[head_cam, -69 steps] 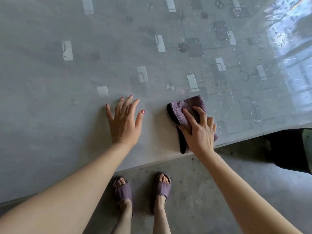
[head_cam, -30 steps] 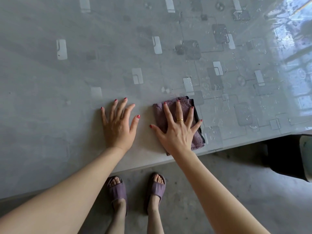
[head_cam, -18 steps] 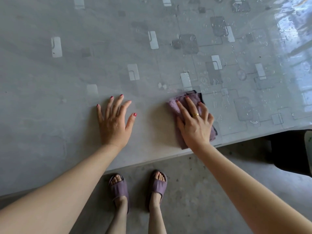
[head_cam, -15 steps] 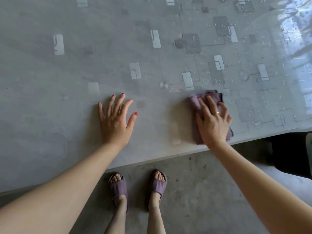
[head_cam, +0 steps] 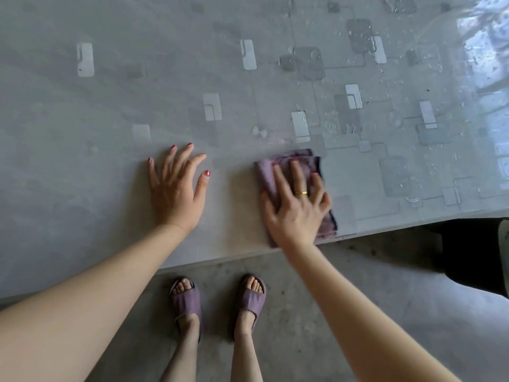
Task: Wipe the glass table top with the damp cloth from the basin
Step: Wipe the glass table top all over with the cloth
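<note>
A folded purple cloth [head_cam: 286,162] with a dark edge lies flat on the glass table top [head_cam: 110,111] near its front edge. My right hand [head_cam: 296,208] presses down on the cloth with fingers spread, covering most of it. My left hand [head_cam: 177,186] rests palm-down on the bare glass to the left of the cloth, fingers apart, holding nothing. Water droplets speckle the patterned glass to the right and behind the cloth. No basin is in view.
The table's front edge [head_cam: 220,257] runs diagonally across the view, with grey concrete floor [head_cam: 330,312] below it. My feet in purple slippers [head_cam: 188,299] stand close to the edge. A dark object [head_cam: 473,255] sits under the table's right end.
My right hand has slid the cloth back to the left along the front edge, after sweeping right a moment before. My left hand has stayed planted on the glass.
</note>
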